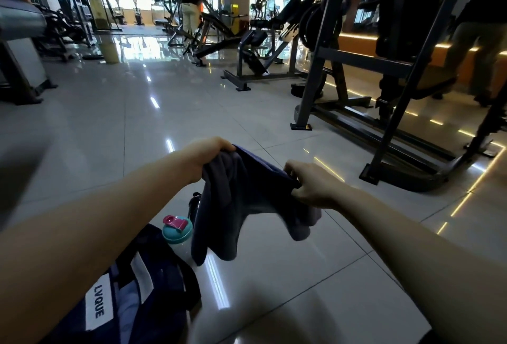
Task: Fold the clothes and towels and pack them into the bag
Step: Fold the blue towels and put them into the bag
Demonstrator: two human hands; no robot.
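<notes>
A dark navy and grey cloth (pixel 247 201) hangs in the air between my hands, above the tiled floor. My left hand (pixel 208 155) grips its upper left edge. My right hand (pixel 312 181) pinches its upper right edge. The cloth droops in loose folds below both hands. A dark blue bag (pixel 131 297) with a white label and black straps lies on the floor at the lower left, partly hidden under my left forearm.
A shaker bottle with a teal lid and pink cap (pixel 177 229) stands beside the bag, with a dark bottle (pixel 194 203) behind it. A black steel machine frame (pixel 397 113) stands to the right. More gym machines and a standing person (pixel 189 0) are far back.
</notes>
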